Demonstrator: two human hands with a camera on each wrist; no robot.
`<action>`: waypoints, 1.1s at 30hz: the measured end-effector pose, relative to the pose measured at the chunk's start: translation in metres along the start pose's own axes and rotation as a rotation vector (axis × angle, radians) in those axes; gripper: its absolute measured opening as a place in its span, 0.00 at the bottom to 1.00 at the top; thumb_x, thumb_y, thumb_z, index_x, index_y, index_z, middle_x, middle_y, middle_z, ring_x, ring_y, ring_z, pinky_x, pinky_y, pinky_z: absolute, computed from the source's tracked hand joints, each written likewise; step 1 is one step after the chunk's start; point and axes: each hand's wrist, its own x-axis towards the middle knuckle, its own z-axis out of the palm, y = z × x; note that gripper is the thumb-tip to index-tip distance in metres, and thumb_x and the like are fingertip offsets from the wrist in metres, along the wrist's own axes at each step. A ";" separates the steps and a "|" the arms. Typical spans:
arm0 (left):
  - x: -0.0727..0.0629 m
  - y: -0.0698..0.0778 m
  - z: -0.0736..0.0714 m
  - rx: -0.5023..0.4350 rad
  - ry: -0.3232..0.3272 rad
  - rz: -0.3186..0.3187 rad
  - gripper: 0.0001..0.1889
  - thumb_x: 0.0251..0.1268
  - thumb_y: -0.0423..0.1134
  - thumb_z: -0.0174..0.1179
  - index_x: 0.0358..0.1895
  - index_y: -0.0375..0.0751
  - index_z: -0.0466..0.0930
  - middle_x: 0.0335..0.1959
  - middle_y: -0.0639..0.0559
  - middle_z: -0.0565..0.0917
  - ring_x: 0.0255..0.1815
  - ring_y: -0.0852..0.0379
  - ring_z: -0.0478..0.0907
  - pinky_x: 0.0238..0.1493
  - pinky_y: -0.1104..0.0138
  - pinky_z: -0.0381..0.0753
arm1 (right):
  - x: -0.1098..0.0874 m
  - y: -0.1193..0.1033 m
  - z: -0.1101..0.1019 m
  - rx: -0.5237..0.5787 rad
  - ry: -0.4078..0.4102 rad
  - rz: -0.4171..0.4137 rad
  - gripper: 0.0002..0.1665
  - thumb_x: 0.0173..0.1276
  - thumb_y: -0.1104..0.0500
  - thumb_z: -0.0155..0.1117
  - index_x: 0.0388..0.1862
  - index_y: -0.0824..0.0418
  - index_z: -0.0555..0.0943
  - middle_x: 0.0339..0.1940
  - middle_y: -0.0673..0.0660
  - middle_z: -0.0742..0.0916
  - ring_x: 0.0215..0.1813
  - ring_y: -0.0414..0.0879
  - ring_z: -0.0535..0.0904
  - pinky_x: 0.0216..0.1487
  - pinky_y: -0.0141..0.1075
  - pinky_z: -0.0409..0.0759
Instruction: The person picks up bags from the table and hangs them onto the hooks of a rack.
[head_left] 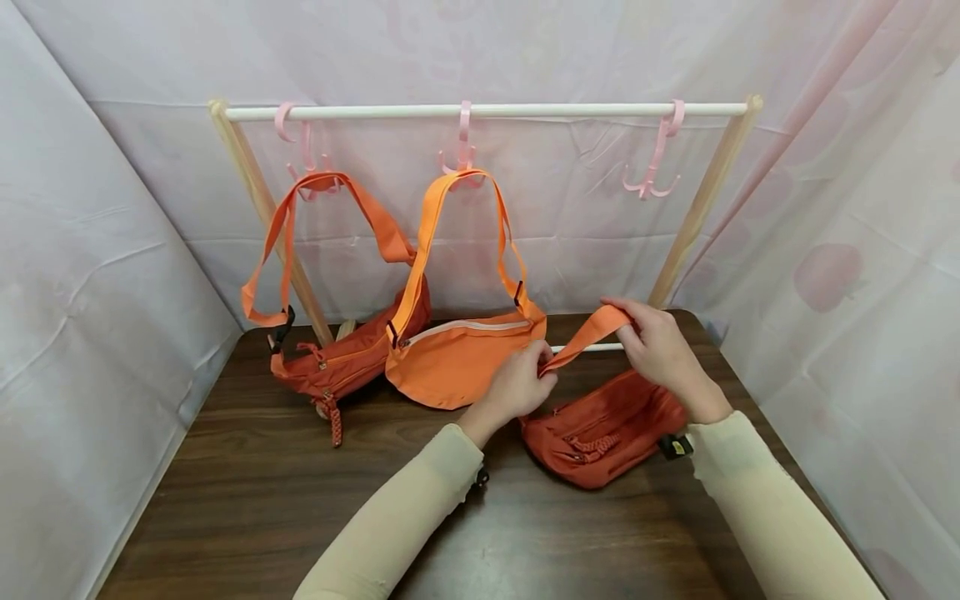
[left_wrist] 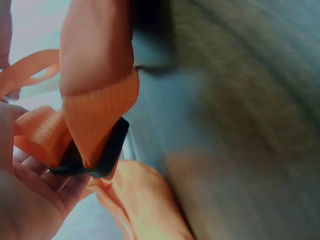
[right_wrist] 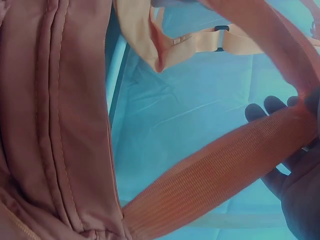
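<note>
A rust-red waist bag (head_left: 555,446) lies on the table at the right, its orange strap (head_left: 588,335) raised between both hands. My left hand (head_left: 519,382) pinches the strap's left part. In the left wrist view, thumb and fingers hold the webbing (left_wrist: 97,117) just by a black buckle (left_wrist: 112,150). Above the bag, my right hand (head_left: 666,348) grips the upper bend of the strap; the right wrist view shows its fingers curled about the webbing (right_wrist: 225,170). A black tag with a yellow mark (head_left: 677,447) sits at the bag's right end.
Pink hooks hang from a white rail (head_left: 562,110); the right hook (head_left: 651,171) bears nothing. An orange bag (head_left: 465,362) hangs by its strap at the middle hook (head_left: 465,137), another rust-red bag (head_left: 367,354) at the left. A small black object (head_left: 482,477) shows beside the left sleeve.
</note>
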 end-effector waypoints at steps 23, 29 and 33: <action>0.003 0.043 -0.059 -0.683 0.052 -0.010 0.07 0.84 0.37 0.57 0.52 0.36 0.73 0.31 0.43 0.80 0.26 0.46 0.83 0.30 0.62 0.85 | 0.000 0.006 -0.019 0.095 -0.155 0.074 0.15 0.85 0.62 0.57 0.65 0.59 0.83 0.28 0.54 0.83 0.23 0.44 0.73 0.26 0.37 0.73; 0.003 0.046 -0.072 -0.634 0.012 0.004 0.08 0.84 0.38 0.57 0.55 0.37 0.74 0.27 0.39 0.77 0.19 0.36 0.73 0.19 0.64 0.72 | 0.002 0.007 -0.037 0.145 -0.208 0.092 0.15 0.83 0.65 0.60 0.62 0.55 0.83 0.25 0.52 0.84 0.21 0.46 0.75 0.22 0.36 0.74; 0.003 0.048 -0.081 -0.562 0.011 0.004 0.10 0.85 0.38 0.56 0.59 0.38 0.74 0.26 0.46 0.75 0.15 0.53 0.63 0.21 0.65 0.65 | 0.003 0.009 -0.048 0.223 -0.220 0.127 0.13 0.82 0.66 0.61 0.59 0.55 0.84 0.25 0.51 0.86 0.20 0.51 0.76 0.22 0.37 0.75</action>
